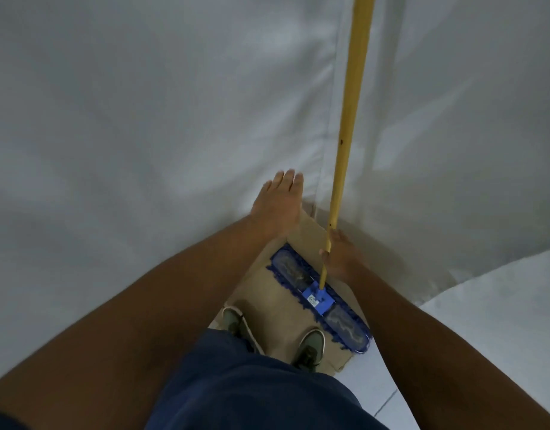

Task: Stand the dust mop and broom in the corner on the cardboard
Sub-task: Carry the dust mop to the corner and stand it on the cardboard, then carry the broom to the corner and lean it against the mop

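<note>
- Shoes (309, 349) on cardboard (279, 308), lower ctr.
- Dust mop (321, 297) head flat on cardboard, handle upright twd upper right.
- Right hand (338, 257) clamped on handle, low.
- Left hand (278, 206) spread open, empty, ctr, by wall corner (324, 150).

Dim, flat light is spread over the white walls (143, 119); faint shadows are cast there. Edges are bent by wide-angle distortion, and slight blur is seen throughout.
</note>
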